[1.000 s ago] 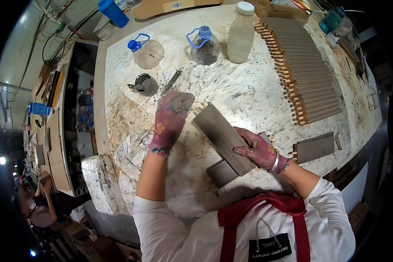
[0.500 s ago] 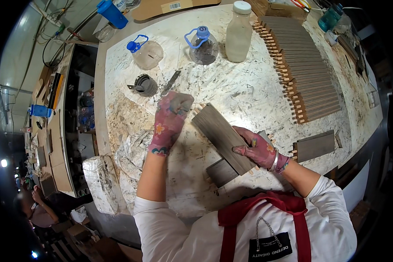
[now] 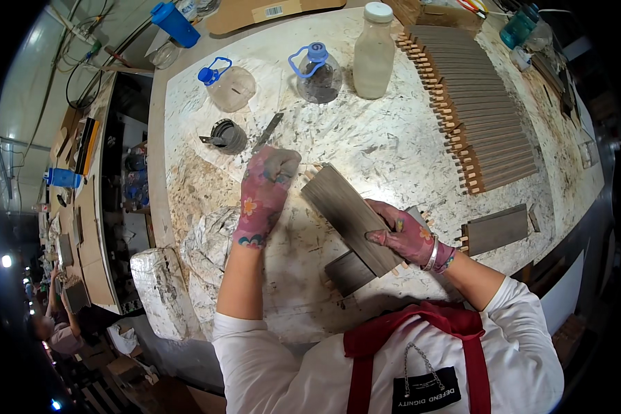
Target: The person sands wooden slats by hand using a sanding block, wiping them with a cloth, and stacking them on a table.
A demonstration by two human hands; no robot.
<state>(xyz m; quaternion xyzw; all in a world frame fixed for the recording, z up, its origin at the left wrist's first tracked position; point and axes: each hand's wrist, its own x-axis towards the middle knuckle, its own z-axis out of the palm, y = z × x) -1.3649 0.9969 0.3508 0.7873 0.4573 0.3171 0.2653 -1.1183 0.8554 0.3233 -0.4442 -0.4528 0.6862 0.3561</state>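
Note:
My right hand [image 3: 401,234], in a pink flowered glove, grips a stack of grey wooden slats [image 3: 348,217] with pale dowel ends, held slanted just above the speckled white worktable [image 3: 393,145]. My left hand [image 3: 265,190], gloved the same, is closed around a small grey pad at the stack's upper left end. A short grey board [image 3: 349,271] lies on the table under the stack.
A long row of grey slats [image 3: 486,114] fills the right side. A separate grey panel [image 3: 495,230] lies right of my right arm. Two blue-capped jugs [image 3: 316,67], a white bottle [image 3: 374,52], a metal cup [image 3: 229,136], a flat metal blade [image 3: 268,132] and crumpled plastic [image 3: 207,241] sit around.

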